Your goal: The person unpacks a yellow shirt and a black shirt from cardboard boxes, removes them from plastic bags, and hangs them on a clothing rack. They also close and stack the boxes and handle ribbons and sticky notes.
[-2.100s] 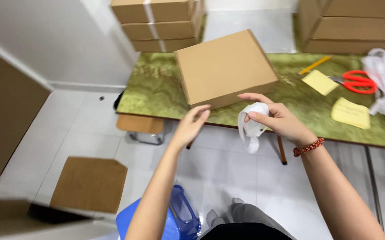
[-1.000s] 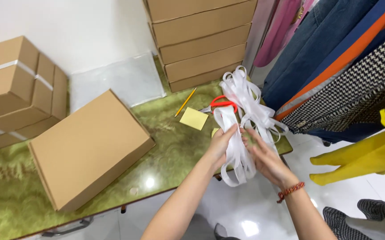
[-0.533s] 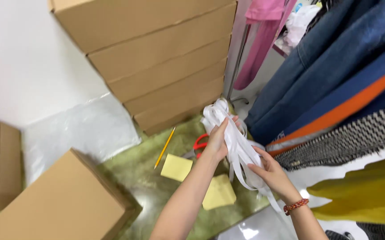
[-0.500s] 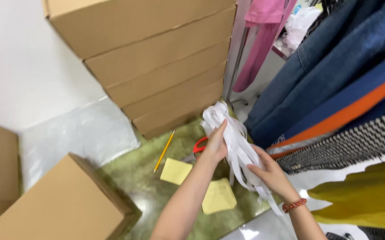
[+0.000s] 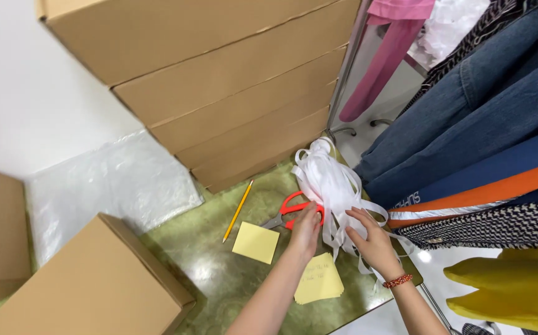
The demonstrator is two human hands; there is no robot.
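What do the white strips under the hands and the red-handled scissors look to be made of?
White strips: likely woven fabric or plastic ribbon, soft and faintly glossy, since they loop and droop limply. Scissors: red handles look like smooth moulded plastic; the grey blades look like metal.

On the tabletop (image 5: 219, 279), scissors (image 5: 290, 212) lie center; a ribbon bundle (image 5: 334, 186) at 2 o'clock, pencil (image 5: 238, 211) at 9, sticky notes (image 5: 256, 242) at 7, stacked boxes (image 5: 219, 93) behind at 11.
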